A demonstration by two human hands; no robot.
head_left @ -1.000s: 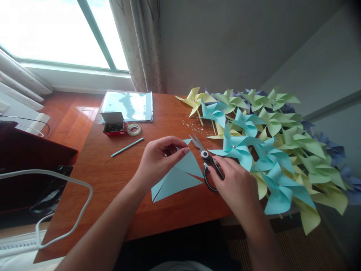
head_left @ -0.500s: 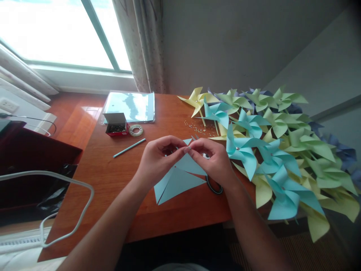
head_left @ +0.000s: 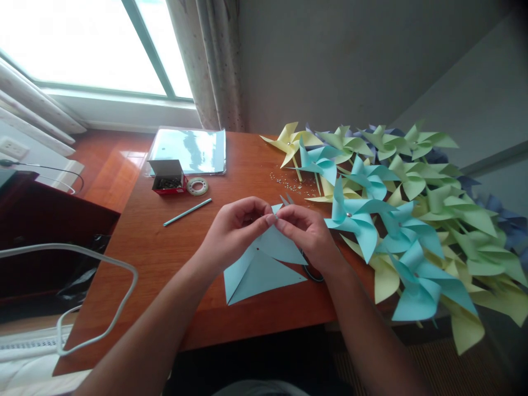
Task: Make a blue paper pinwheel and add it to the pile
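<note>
LH (head_left: pixel 236 234), RH (head_left: pixel 310 236): fingertips tight on tiny obj. (head_left: pixel 276 216) (blue paper (head_left: pixel 262 275) below)

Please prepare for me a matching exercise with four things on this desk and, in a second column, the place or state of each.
1. flat light-blue paper sheet
2. small red cardboard box
3. slim light-blue stick
4. metal scissors with black handle

A. blade tips showing beyond the right hand
B. flap raised
C. lying left of the left hand
D. slit towards its middle

Pairs: 1-D, 2-B, 3-C, 4-A
</note>
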